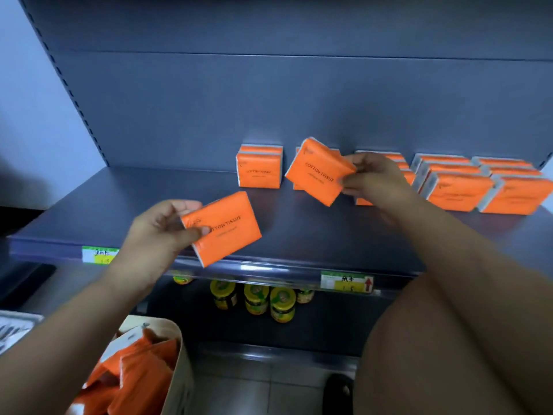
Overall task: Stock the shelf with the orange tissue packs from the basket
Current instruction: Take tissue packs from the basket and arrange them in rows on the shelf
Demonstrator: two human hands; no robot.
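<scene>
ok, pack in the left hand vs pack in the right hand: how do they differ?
Place: the left-hand pack is over the front edge of the shelf; the right-hand pack is back by the row of shelved packs.
Tilt: the left-hand pack's print climbs to the right; the right-hand pack's slopes down.
Grip: the left hand pinches its pack's left edge; the right hand holds its pack's right edge.
Shared: both orange, printed COTTON TISSUE.

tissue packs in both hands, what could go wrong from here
1. The left-hand grip pinches the left pack by one end, tilted, above the front edge of the shelf; it may slip and fall toward the jars below.
2. The right-hand grip holds the right pack tilted near the upright stack and could topple it.
</scene>
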